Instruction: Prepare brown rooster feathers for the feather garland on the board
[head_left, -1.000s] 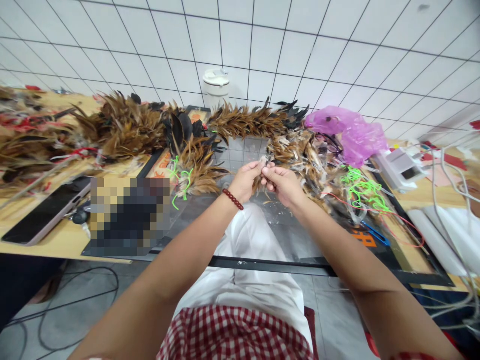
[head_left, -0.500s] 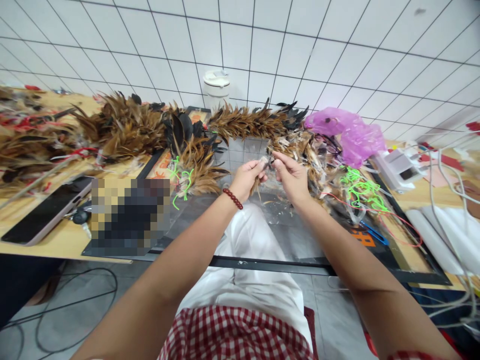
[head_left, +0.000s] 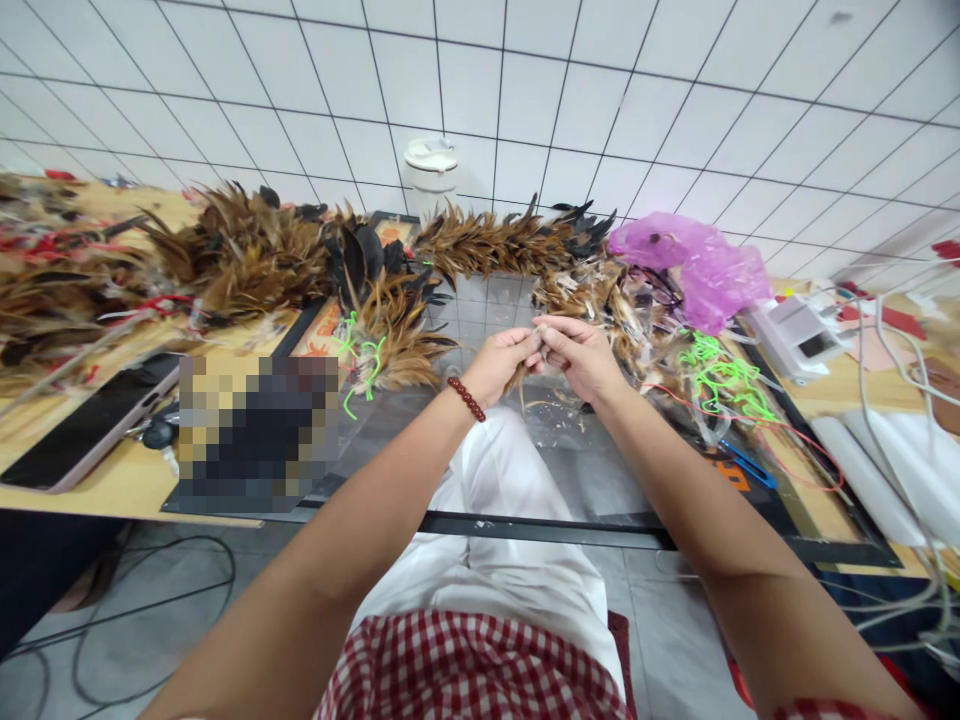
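Both of my hands meet over the middle of the dark, see-through tabletop. My left hand [head_left: 504,362], with a bead bracelet [head_left: 466,399] at its wrist, is closed in a pinch on a small feather [head_left: 516,378], whose brown tip hangs below the fingers. My right hand [head_left: 583,358] pinches at the same spot, its fingertips against the left ones on the feather's pale end; the fingers hide most of it. Just beyond the right hand lies a heap of loose brown and white feathers [head_left: 592,295]. Small pale scraps [head_left: 559,425] are scattered beneath the hands.
Bundled brown feathers [head_left: 487,240] line the back, with a green-tied bunch [head_left: 397,340] at left. Rightward are a pink plastic bag [head_left: 705,265], green ties [head_left: 724,375], a blue cutter [head_left: 750,465] and cables. A phone [head_left: 90,425], keys [head_left: 159,432] and a white cup [head_left: 431,170] also stand about.
My right hand has moved slightly left and down, so its fingertips now meet those of my left hand. The left hand stays nearly in place.
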